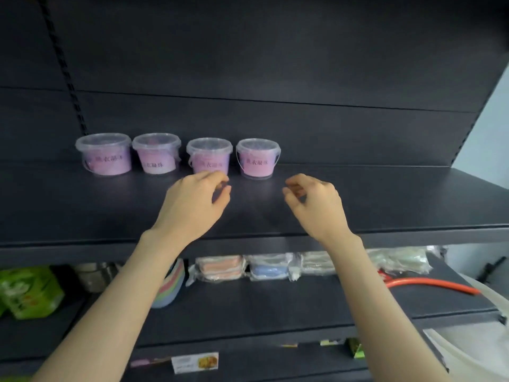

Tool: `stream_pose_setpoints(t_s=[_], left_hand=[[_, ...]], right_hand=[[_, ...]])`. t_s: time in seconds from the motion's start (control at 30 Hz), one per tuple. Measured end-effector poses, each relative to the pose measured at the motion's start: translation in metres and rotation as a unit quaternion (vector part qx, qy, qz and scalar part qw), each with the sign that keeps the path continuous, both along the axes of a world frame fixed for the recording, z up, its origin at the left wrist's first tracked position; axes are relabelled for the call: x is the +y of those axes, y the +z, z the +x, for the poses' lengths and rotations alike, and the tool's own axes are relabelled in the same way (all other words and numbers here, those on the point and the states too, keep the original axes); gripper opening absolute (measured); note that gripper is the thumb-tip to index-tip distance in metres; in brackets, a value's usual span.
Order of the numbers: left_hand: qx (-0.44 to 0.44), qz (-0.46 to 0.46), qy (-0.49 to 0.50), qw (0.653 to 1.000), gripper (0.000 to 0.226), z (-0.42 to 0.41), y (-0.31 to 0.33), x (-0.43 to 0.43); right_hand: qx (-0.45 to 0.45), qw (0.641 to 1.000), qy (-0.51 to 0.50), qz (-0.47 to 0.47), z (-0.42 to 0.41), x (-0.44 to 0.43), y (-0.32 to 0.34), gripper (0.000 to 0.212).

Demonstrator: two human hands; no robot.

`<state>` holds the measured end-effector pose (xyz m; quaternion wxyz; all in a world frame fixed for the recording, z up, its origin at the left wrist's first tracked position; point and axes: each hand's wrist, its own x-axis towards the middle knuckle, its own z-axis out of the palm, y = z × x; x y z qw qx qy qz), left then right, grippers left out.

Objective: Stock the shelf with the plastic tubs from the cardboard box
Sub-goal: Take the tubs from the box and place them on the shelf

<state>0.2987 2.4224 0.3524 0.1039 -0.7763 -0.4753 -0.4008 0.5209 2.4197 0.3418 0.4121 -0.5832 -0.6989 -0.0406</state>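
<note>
Several clear plastic tubs with pink and purple contents stand in a row at the back left of the dark shelf (385, 199). The rightmost tub (257, 158) stands upright beside its neighbour tub (210, 157). My left hand (192, 205) hovers just in front of the neighbour tub, fingers curled and apart, holding nothing. My right hand (314, 202) hovers to the right of the rightmost tub, a little in front of it, fingers loosely curled and holding nothing. The cardboard box is out of view.
The shelf stretches bare to the right of the tubs. On the shelf below lie green packets (27, 290), stacked coloured bowls (170, 285), wrapped sponges (220, 268) and an orange hose (429, 283). A slotted upright (63, 67) runs up the back panel at left.
</note>
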Motion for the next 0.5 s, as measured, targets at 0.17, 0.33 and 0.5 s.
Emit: stream_pose_setpoints(t_s=[0.17,0.33,0.5], left_hand=[[-0.026,-0.019,-0.016,0.999,0.032,0.062,-0.072,-0.102],[-0.037,-0.166,-0.029,0.985,0.037,0.145,-0.165,-0.192],[-0.052,-0.254,-0.037,0.965,0.043,0.181,-0.221,-0.237]], right_hand=[[-0.001,0.998,0.055,-0.028,0.061,-0.096,-0.072,0.023],[-0.002,0.987,0.046,-0.154,0.128,-0.186,-0.161,0.020],[0.027,0.974,0.033,-0.222,0.159,-0.224,-0.211,0.036]])
